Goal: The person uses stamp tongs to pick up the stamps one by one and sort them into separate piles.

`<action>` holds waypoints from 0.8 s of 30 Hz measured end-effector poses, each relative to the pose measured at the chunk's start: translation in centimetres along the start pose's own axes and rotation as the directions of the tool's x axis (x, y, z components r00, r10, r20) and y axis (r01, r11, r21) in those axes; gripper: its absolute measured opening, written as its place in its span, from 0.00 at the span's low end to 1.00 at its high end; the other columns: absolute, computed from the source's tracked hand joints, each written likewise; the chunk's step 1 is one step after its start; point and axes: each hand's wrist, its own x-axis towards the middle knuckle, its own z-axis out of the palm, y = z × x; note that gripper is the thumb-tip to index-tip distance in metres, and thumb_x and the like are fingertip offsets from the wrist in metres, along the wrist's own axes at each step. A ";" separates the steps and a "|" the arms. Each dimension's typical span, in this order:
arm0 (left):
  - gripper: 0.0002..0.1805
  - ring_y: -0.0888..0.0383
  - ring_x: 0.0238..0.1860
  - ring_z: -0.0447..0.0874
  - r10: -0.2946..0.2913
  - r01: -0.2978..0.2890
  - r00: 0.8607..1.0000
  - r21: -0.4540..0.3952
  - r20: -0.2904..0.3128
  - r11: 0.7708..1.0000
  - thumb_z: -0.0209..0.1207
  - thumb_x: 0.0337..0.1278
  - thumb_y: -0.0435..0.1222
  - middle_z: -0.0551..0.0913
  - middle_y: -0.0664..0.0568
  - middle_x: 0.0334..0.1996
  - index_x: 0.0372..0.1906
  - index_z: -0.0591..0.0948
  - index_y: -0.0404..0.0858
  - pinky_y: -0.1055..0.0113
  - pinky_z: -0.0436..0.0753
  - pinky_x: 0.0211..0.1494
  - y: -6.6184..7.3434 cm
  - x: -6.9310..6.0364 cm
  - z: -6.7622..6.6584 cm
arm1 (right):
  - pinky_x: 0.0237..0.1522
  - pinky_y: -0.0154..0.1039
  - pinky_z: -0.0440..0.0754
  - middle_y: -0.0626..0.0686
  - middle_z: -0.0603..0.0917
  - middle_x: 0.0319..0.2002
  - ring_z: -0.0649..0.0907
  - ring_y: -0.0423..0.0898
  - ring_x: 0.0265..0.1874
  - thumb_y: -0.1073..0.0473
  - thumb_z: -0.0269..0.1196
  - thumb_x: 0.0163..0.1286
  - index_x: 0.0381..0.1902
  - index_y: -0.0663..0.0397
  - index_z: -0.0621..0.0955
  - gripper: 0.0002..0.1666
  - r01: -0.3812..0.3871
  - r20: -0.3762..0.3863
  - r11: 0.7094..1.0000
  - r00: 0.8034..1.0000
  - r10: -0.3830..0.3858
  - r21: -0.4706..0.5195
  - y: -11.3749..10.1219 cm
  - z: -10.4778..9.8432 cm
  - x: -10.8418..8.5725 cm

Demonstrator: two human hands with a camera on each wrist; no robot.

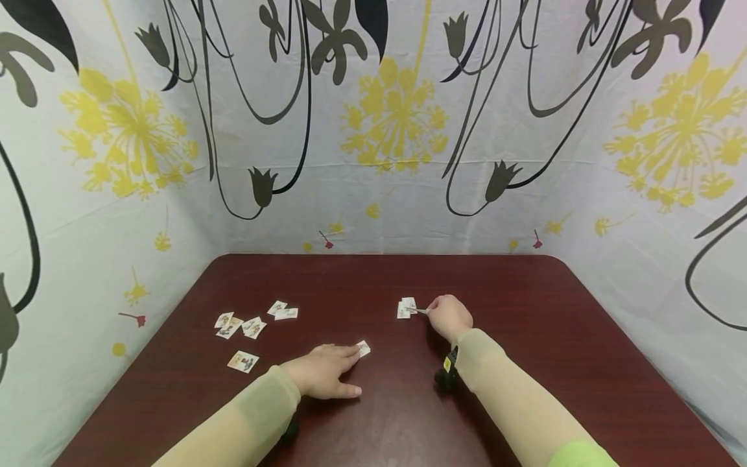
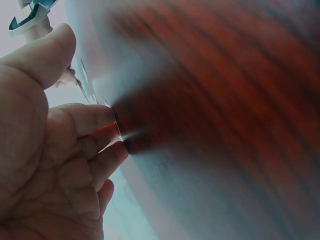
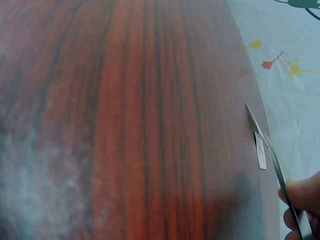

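Thin metal tweezers [image 3: 278, 165] are pinched in my right hand [image 1: 450, 318], their pointed end toward the back of the table. In the head view the tweezers' tip lies over a couple of small white cards [image 1: 404, 310], which partly overlap. Whether the tips grip a card I cannot tell. My left hand [image 1: 328, 371] lies low over the table, fingers extended and thumb spread. Its fingertips rest on one small printed card [image 1: 364, 349], covering part of it. The left wrist view shows this hand [image 2: 55, 160] from the palm side, fingertips at the card's edge.
On the left of the dark red wooden table [image 1: 373, 279] lie several loose picture cards [image 1: 229, 327]. Two more cards [image 1: 286, 314] lie behind them, and a single card [image 1: 242, 361] is nearer. A patterned cloth [image 1: 373, 214] surrounds the table. Both wrists wear dark devices.
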 end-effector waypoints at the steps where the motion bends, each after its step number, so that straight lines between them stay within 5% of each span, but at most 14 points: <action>1: 0.42 0.52 0.71 0.60 -0.002 0.002 1.000 -0.004 0.001 1.000 0.55 0.60 0.60 0.63 0.49 0.71 0.70 0.66 0.38 0.53 0.56 0.72 0.0 0.0 0.0 | 0.27 0.42 0.73 0.50 0.83 0.36 0.77 0.48 0.28 0.57 0.57 0.68 0.35 0.52 0.86 0.12 0.005 -0.005 1.000 1.000 -0.005 -0.008 0.0 0.0 0.0; 11: 0.42 0.51 0.71 0.59 -0.006 0.006 1.000 -0.012 0.008 1.000 0.55 0.60 0.60 0.62 0.48 0.72 0.71 0.65 0.37 0.53 0.56 0.72 0.0 0.0 -0.1 | 0.36 0.49 0.78 0.56 0.80 0.49 0.79 0.51 0.41 0.55 0.58 0.67 0.37 0.53 0.86 0.12 0.020 -0.036 0.994 0.999 -0.024 -0.112 0.0 -0.9 -0.6; 21: 0.43 0.51 0.72 0.59 -0.011 0.011 1.000 -0.020 0.012 1.000 0.55 0.60 0.60 0.62 0.48 0.72 0.71 0.65 0.37 0.52 0.55 0.73 0.1 -0.1 -0.1 | 0.41 0.51 0.78 0.58 0.76 0.60 0.77 0.55 0.54 0.56 0.57 0.67 0.36 0.51 0.86 0.12 0.037 -0.050 0.993 0.998 -0.043 -0.113 0.9 -1.2 -1.6; 24: 0.42 0.51 0.72 0.58 -0.011 0.011 1.000 -0.020 0.017 1.000 0.55 0.60 0.60 0.62 0.48 0.72 0.71 0.65 0.38 0.52 0.55 0.73 0.2 -0.1 -0.1 | 0.38 0.49 0.78 0.55 0.80 0.55 0.80 0.53 0.51 0.56 0.58 0.66 0.35 0.50 0.87 0.11 0.058 -0.055 0.993 0.996 -0.064 -0.100 1.0 -1.0 -2.3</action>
